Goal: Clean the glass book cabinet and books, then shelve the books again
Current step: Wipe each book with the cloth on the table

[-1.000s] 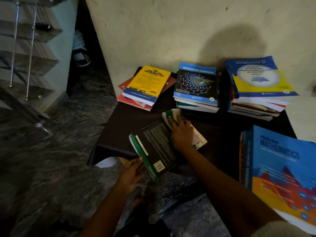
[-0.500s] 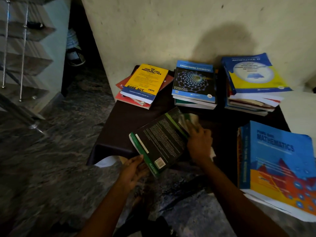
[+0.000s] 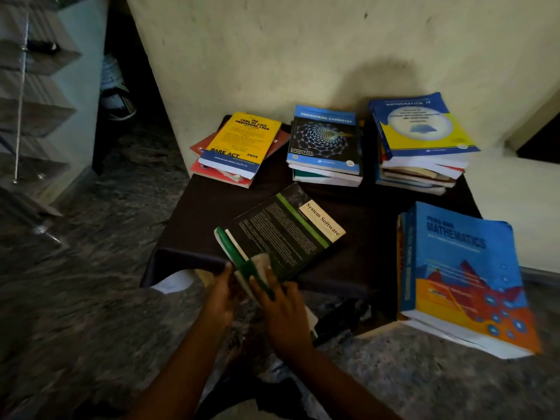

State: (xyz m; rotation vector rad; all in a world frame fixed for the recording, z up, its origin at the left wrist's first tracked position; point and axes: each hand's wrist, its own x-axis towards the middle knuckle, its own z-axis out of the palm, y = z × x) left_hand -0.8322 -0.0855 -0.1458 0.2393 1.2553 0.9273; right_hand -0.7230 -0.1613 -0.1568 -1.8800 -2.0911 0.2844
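Two hands are meeting at the near end of the System Software book [image 3: 281,234], which is lying flat and skewed on the dark table [image 3: 212,213], its nearest corner hanging out past the table's edge. The left hand [image 3: 222,294] is pinching that overhanging corner, thumb on top and fingers tucking underneath. Just to its right, the right hand [image 3: 283,307] is pressing a pale cloth [image 3: 261,263] onto the cover beside the green spine; whether its fingers are curling round the cloth I cannot tell.

Judging by its look, the book is a thick softcover, fairly heavy, with a glossy cover that is probably slippery and bendy, so the spine side with support underneath is looking like the safest hold. Both forearms are reaching forward and converging, wrists low. Well off to the right of the grip, a blue mathematics book [image 3: 463,268] is sitting apart.
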